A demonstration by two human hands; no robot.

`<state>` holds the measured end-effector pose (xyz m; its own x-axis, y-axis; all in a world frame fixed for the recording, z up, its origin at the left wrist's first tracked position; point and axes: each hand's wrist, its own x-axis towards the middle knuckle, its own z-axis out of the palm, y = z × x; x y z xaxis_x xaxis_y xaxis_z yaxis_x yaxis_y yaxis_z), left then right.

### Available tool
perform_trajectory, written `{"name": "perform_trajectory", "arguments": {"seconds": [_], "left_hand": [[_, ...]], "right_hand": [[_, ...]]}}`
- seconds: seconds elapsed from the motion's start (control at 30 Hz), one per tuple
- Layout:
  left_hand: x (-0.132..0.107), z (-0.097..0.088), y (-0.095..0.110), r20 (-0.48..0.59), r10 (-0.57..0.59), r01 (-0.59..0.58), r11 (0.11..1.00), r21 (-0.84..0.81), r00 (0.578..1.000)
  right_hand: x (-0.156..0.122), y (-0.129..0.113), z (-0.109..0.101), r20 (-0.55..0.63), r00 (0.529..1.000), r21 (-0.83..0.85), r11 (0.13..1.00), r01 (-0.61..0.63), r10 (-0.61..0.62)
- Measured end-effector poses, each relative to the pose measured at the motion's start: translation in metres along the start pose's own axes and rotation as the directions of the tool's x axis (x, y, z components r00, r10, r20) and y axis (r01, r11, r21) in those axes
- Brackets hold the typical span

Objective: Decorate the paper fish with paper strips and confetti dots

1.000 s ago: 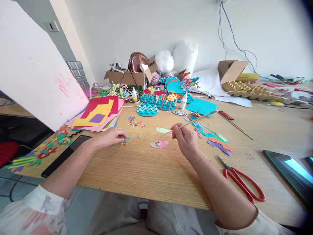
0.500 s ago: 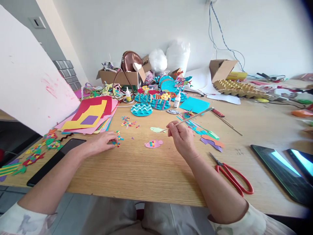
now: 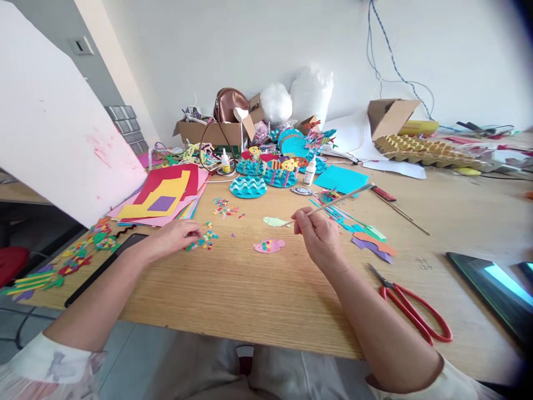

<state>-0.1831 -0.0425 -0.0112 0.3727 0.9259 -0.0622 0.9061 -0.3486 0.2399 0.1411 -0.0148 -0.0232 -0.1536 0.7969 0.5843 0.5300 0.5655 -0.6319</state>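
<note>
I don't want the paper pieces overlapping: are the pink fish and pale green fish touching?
Apart. The head view plainly shows a strip of tabletop between the pink fish and the pale green fish.

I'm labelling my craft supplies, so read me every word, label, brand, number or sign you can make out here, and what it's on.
No text is legible.
Small bottle with a yellow label: print too small to read.
White bottle: label print too small and blurred.
Flat red item: any print too small.
Faint marks on the tabletop: can't tell whether they are characters.
</note>
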Motion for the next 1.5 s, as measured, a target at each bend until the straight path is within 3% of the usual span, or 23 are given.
{"name": "perform_trajectory", "arguments": {"seconds": [0.2,0.47,0.63,1.07,1.23,1.5], "left_hand": [[-0.007,-0.004,-0.005,0.005,-0.114,0.114,0.993,-0.023,0.993],[0.006,0.009,0.004,-0.021,0.088,-0.087,0.995,0.043,0.996],[0.016,0.01,0.009,0.039,0.085,-0.089,0.991,0.105,0.996],[0.01,0.008,0.014,0.091,0.114,-0.117,0.993,0.03,0.989],[0.009,-0.001,0.007,0.035,0.052,-0.054,0.998,0.033,0.998],[-0.018,-0.015,-0.008,0.108,-0.101,0.097,0.994,0.044,0.989]], "right_hand": [[-0.001,0.002,0.001,0.018,1.0,-0.009,1.0,-0.006,0.006],[0.0,0.002,0.001,0.026,1.0,-0.025,1.0,0.009,-0.008],[0.0,0.0,0.0,0.023,1.0,-0.039,0.999,0.001,0.0],[0.0,0.002,0.0,0.041,0.999,-0.019,1.0,0.008,-0.008],[0.0,0.001,-0.001,0.045,0.999,-0.02,1.0,0.011,-0.01],[0.0,-0.001,-0.001,0.055,0.998,-0.039,0.999,0.022,-0.02]]}}
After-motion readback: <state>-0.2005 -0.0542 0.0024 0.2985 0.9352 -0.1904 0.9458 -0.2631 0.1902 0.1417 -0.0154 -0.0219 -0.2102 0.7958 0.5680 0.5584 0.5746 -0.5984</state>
